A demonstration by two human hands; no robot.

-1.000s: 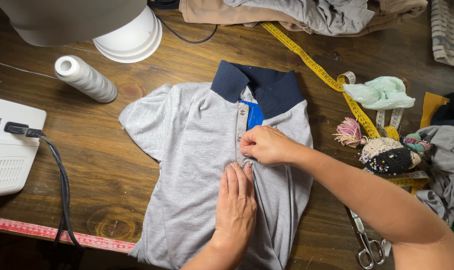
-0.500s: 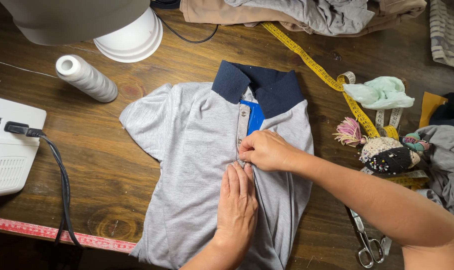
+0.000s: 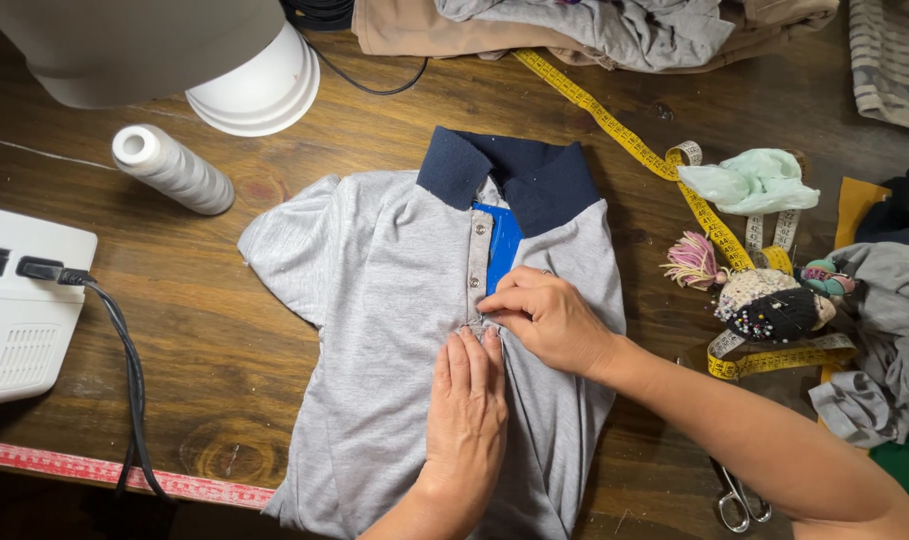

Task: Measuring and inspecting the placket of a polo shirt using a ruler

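A grey polo shirt (image 3: 374, 300) with a navy collar (image 3: 519, 175) and a blue inner placket lies flat on the wooden table (image 3: 214, 380). My left hand (image 3: 466, 410) presses flat on the shirt front just below the button placket, fingers together. My right hand (image 3: 546, 318) comes in from the right and pinches the fabric at the bottom of the placket with its fingertips, touching the tips of the left hand.
A white thread cone (image 3: 174, 170) lies at the left, beside a white machine with a black cable (image 3: 24, 300). A yellow tape measure (image 3: 614, 115), a pincushion (image 3: 769, 305), scissors (image 3: 739, 500) and piled cloth (image 3: 884, 340) sit at the right.
Both hands have stayed at the bottom of the placket; my right hand's fingers have shifted slightly on the fabric. The shirt has not moved.
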